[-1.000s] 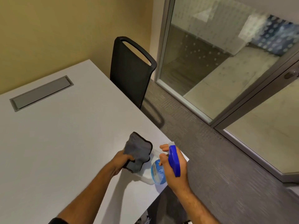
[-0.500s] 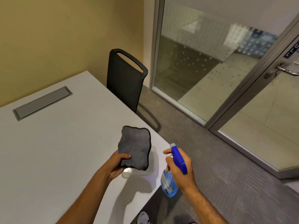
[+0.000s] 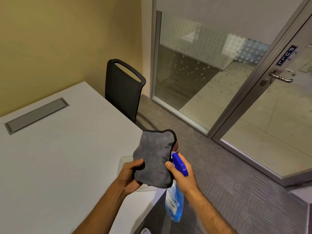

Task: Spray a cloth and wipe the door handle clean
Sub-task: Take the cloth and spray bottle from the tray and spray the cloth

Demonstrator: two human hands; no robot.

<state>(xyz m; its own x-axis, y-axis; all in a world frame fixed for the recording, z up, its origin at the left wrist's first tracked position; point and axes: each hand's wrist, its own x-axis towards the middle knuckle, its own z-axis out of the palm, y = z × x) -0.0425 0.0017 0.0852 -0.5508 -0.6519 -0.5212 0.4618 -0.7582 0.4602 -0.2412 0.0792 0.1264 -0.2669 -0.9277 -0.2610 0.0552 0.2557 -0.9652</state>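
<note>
My left hand grips a grey cloth by its lower left edge and holds it up above the table corner. My right hand holds a spray bottle with pale blue liquid and a blue trigger head; the nozzle points at the cloth from the right, almost touching it. The metal door handle sits on the glass door at the far right, well away from both hands.
A white table with a grey cable hatch fills the left. A black chair stands at its far side. Grey carpet lies between the table and the glass wall.
Both hands have lifted off the table. The cloth has been raised and spread, and the bottle's nozzle has moved in close to it. The view has tilted up, so the door handle shows fully.
</note>
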